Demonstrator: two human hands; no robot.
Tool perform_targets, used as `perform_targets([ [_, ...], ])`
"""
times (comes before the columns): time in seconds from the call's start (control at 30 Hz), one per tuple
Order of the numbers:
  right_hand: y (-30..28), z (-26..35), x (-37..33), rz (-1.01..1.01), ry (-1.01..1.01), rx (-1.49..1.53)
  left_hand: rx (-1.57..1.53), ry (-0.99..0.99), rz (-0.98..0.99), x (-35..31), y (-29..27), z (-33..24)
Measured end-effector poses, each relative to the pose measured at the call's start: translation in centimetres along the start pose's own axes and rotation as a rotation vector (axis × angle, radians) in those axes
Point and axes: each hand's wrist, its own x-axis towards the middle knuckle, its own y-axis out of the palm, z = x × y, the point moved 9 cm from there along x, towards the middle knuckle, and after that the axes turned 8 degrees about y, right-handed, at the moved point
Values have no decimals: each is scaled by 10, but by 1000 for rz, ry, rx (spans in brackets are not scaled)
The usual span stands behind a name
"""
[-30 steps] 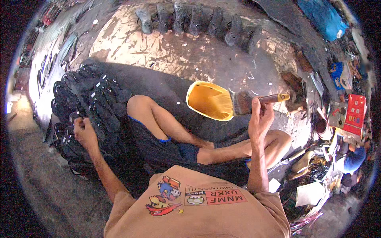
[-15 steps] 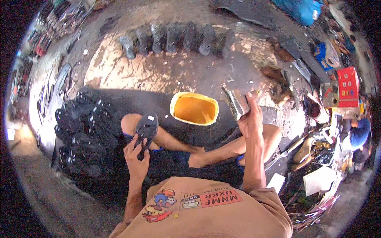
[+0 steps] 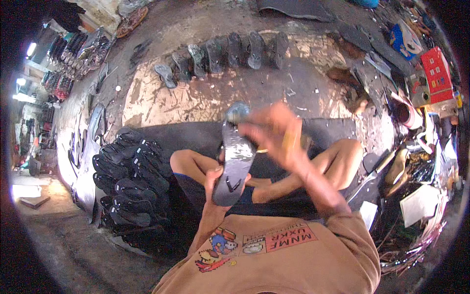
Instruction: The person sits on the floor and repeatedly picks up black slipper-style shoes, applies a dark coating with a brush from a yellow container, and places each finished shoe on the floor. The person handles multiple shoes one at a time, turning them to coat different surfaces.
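My left hand [image 3: 210, 190] is wrapped round a black flip-flop [image 3: 236, 164], thumb on one edge and fingers on the other. The flip-flop is upright in front of my chest. Its facing side has a glossy, wet-looking patch and a V-shaped mark near the lower end. My right hand [image 3: 280, 136] reaches across its upper part, smeared by motion, so I cannot make out its grip. Behind that hand, a yellow basin [image 3: 262, 151] is mostly hidden, with only bits of its rim showing.
Several flip-flops [image 3: 214, 56] stand in a row on the floor ahead. A pile of black flip-flops [image 3: 132, 181] lies by my left knee. To the right are a red box [image 3: 437, 75], a white sheet [image 3: 420, 206] and scattered scraps. My legs are crossed around the work area.
My left hand has brought the flip-flop from my left knee to the middle, a different side now showing. My right hand, earlier gripping a silvery block-shaped thing, has swung left to the flip-flop.
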Motion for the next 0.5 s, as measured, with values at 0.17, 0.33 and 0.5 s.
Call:
perform_targets([
  [0.17, -6, -12, -21, 156, 306, 105, 18, -7, 208, 8, 3, -5],
  [0.33, -32, 1, 4, 25, 304, 186, 8, 113, 102, 3, 11, -11],
  [0.5, -53, -64, 37, -191, 359, 100, 47, -10, 268, 2, 5, -3],
])
